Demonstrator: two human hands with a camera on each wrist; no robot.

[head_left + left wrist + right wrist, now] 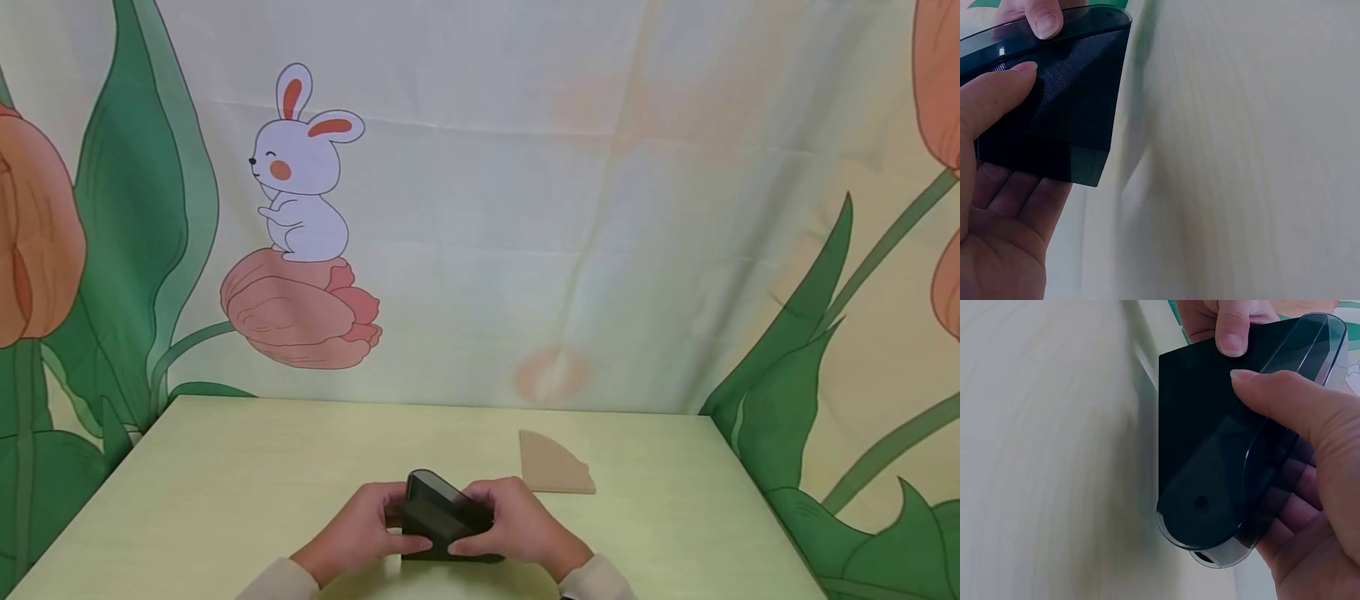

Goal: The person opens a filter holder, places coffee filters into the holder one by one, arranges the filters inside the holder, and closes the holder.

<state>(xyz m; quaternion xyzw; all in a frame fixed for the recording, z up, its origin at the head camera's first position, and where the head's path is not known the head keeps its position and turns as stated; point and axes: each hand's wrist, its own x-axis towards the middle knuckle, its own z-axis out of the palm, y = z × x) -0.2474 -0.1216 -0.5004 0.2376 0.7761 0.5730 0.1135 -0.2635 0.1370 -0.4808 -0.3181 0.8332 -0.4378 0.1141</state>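
Both hands hold a dark coffee filter case [438,512] with a smoky see-through lid, just above the near part of the table. My left hand [363,527] grips its left side, thumb on the near face and fingers behind. From the right, my right hand [521,525] grips it the same way, the two thumbs close together. The right wrist view shows the case [1200,437] with a rounded clear lower corner bearing a small dark round spot. In the left wrist view its side [1079,94] looks finely ribbed. A stack of brown fan-shaped paper coffee filters [553,467] lies beyond my right hand.
The pale wood-grain table [262,467] stretches out around the hands. Behind it hangs a cloth backdrop [465,208] printed with a rabbit, tulips and green leaves, which also runs along both sides of the table.
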